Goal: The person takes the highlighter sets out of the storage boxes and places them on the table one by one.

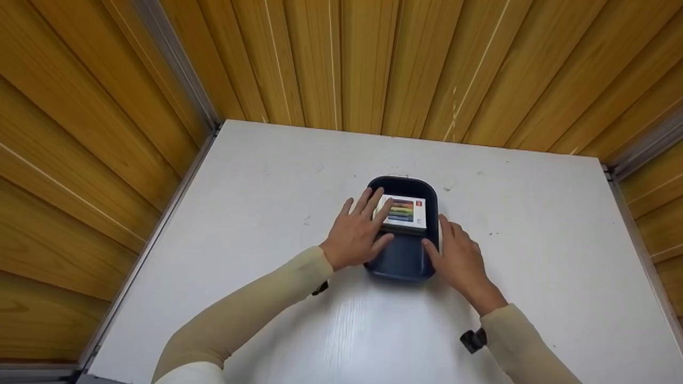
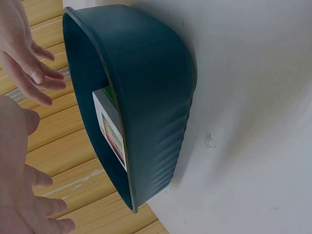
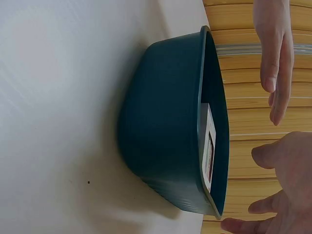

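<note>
A dark blue-green plastic basket [image 1: 403, 261] stands upright on the white table, its ribbed outer wall [image 2: 151, 83] showing in the left wrist view. Inside, toward its far end, lies a white box [image 1: 419, 216] printed with rainbow stripes; a green edge shows beneath it. My left hand [image 1: 356, 234] hovers over the basket's left rim with fingers spread, overlapping the box's left side in the head view. By the right rim is my right hand [image 1: 460, 258], fingers loosely extended. In the right wrist view both hands are above the rim [image 3: 201, 83], holding nothing.
The white tabletop [image 1: 256, 213] carries small dark scuffs. Wood-plank walls [image 1: 363, 64] rise behind and at both sides, with a metal frame post [image 1: 179, 64] at the left corner. Long beige sleeves cover both forearms.
</note>
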Demonstrator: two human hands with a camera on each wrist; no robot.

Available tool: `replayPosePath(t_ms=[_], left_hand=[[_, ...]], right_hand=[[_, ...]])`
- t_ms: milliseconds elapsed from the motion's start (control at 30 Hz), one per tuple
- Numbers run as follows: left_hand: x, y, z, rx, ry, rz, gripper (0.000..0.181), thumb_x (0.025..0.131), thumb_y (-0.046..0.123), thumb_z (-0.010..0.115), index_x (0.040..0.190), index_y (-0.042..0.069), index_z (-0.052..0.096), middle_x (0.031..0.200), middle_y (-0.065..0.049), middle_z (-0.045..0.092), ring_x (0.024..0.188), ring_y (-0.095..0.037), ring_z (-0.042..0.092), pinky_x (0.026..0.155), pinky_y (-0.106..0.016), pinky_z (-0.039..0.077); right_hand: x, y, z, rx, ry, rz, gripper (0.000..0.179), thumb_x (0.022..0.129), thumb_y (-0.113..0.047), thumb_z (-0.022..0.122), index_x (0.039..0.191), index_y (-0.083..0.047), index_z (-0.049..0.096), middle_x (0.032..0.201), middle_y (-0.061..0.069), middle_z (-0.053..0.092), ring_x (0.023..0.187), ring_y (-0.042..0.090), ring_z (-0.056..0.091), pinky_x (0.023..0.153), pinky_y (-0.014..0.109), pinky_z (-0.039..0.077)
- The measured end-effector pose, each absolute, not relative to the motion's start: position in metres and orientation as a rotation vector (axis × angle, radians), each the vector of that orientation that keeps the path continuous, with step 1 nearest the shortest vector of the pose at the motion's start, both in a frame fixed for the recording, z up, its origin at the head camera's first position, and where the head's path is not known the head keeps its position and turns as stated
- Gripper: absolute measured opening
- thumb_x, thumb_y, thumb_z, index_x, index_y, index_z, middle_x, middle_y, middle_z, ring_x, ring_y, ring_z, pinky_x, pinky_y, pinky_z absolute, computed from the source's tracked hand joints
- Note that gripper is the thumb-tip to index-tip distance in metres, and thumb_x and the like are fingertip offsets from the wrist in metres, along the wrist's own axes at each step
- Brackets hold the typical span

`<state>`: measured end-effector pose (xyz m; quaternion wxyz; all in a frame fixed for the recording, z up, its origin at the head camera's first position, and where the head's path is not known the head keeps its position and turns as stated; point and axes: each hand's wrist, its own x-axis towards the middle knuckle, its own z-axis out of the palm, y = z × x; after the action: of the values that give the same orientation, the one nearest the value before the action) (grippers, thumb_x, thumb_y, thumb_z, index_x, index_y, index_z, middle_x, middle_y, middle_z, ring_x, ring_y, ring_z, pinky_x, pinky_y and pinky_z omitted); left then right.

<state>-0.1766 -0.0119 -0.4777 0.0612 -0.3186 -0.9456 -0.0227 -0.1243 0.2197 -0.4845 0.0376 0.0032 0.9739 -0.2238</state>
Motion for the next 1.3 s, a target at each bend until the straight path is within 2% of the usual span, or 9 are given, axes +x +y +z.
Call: replayPosePath(t_ms=[133, 300, 400, 500, 567, 767, 1300], left_hand=[[-0.178, -0.01, -0.479, -0.972, -2.874, -0.072, 0.072, 0.098, 0.059, 0.034, 0.156, 0.019, 0.017, 0.163, -0.011, 0.011, 0.15, -0.031, 0.014, 0.115, -0.054, 0.028], [-0.181, -0.008, -0.48, -0.982, -2.839, -0.066, 0.072, 0.097, 0.059, 0.036, 0.155, 0.018, 0.022, 0.162, -0.012, 0.018, 0.149, -0.031, 0.02, 0.113, -0.054, 0.031], [-0.181, -0.007, -0.481, -0.983, -2.831, -0.059, 0.072, 0.098, 0.059, 0.034, 0.155, 0.017, 0.022, 0.161, -0.012, 0.02, 0.149, -0.031, 0.022, 0.113, -0.054, 0.032], [-0.181, -0.005, -0.483, -0.984, -2.831, -0.06, 0.072, 0.098, 0.059, 0.033, 0.155, 0.017, 0.022, 0.161, -0.012, 0.02, 0.148, -0.03, 0.023, 0.113, -0.054, 0.031], [-0.181, -0.004, -0.484, -0.989, -2.84, -0.052, 0.072, 0.098, 0.06, 0.032, 0.155, 0.017, 0.021, 0.161, -0.012, 0.02, 0.148, -0.03, 0.023, 0.113, -0.054, 0.031], [-0.183, -0.001, -0.488, -0.989, -2.867, -0.019, 0.072, 0.098, 0.06, 0.031, 0.155, 0.017, 0.021, 0.161, -0.011, 0.021, 0.148, -0.029, 0.025, 0.113, -0.053, 0.031], [-0.201, 0.005, -0.493, -1.068, -2.939, -0.082, 0.073, 0.097, 0.059, 0.037, 0.154, 0.016, 0.025, 0.16, -0.009, 0.026, 0.147, -0.027, 0.028, 0.113, -0.047, 0.035]], right_hand=[[-0.126, 0.22, -0.489, 0.044, 2.998, -0.661, 0.074, 0.097, -0.041, 0.051, 0.152, 0.0, 0.02, 0.132, 0.029, 0.047, 0.117, 0.042, 0.051, 0.094, 0.058, 0.041], [-0.128, 0.221, -0.493, 0.043, 2.999, -0.671, 0.074, 0.098, -0.041, 0.05, 0.151, 0.002, 0.02, 0.113, 0.024, 0.056, 0.096, 0.033, 0.057, 0.08, 0.051, 0.047], [-0.127, 0.222, -0.494, 0.052, 2.961, -0.687, 0.076, 0.099, -0.043, 0.047, 0.152, 0.002, 0.017, 0.119, 0.028, 0.056, 0.102, 0.039, 0.06, 0.082, 0.053, 0.048], [-0.127, 0.222, -0.494, 0.067, 2.916, -0.685, 0.079, 0.099, -0.046, 0.044, 0.153, 0.002, 0.012, 0.133, 0.033, 0.051, 0.114, 0.046, 0.057, 0.086, 0.057, 0.047], [-0.126, 0.221, -0.495, 0.07, 2.899, -0.665, 0.08, 0.099, -0.048, 0.043, 0.153, 0.001, 0.01, 0.136, 0.034, 0.049, 0.117, 0.048, 0.055, 0.086, 0.058, 0.047], [-0.126, 0.219, -0.497, 0.062, 2.903, -0.611, 0.08, 0.099, -0.046, 0.045, 0.153, 0.001, 0.011, 0.127, 0.034, 0.056, 0.105, 0.046, 0.062, 0.075, 0.054, 0.05], [-0.134, 0.221, -0.507, 0.083, 2.862, -0.62, 0.081, 0.098, -0.043, 0.049, 0.154, -0.003, 0.007, 0.119, 0.034, 0.06, 0.089, 0.036, 0.066, 0.066, 0.046, 0.048]])
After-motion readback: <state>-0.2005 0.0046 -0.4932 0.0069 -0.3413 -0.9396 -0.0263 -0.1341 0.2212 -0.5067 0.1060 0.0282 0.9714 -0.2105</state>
